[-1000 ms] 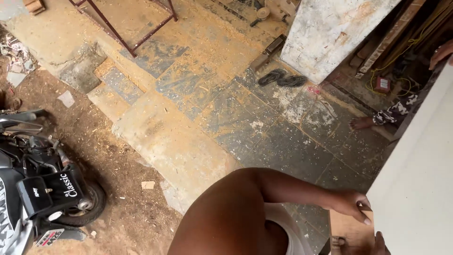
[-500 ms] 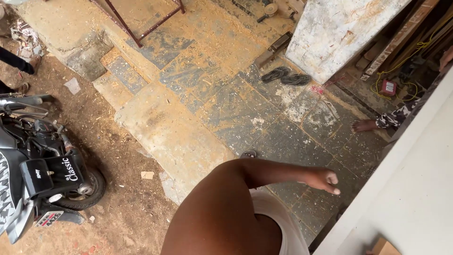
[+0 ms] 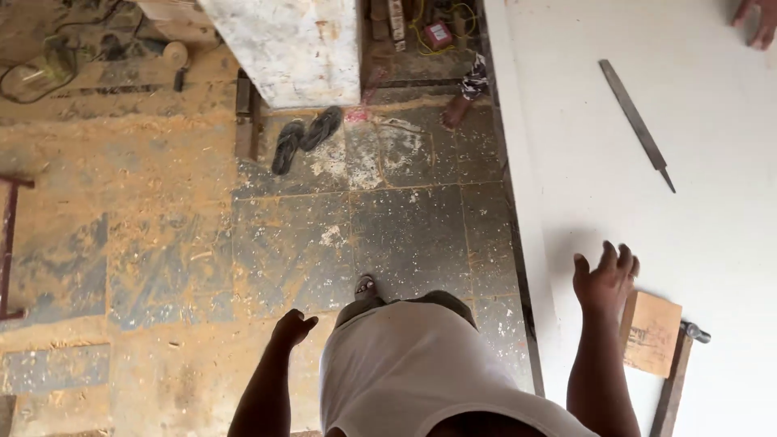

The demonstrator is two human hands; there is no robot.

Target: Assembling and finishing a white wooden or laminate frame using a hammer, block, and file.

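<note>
Floor (image 3: 405,235): dark square tiles, speckled white, with heavy orange-brown sawdust (image 3: 121,186) over the left half and thinner dust along the joints. A white slab (image 3: 291,44), stained and chipped, stands at the top centre. A pair of dark sandals (image 3: 306,137) lies just beside its base. A red metal frame (image 3: 8,243) shows at the left edge. Yellow cable (image 3: 421,24) and a small red device (image 3: 439,34) lie on the floor near the top. A power tool with cord (image 3: 40,73) sits top left. Light is even daylight, with soft shadows.
</note>
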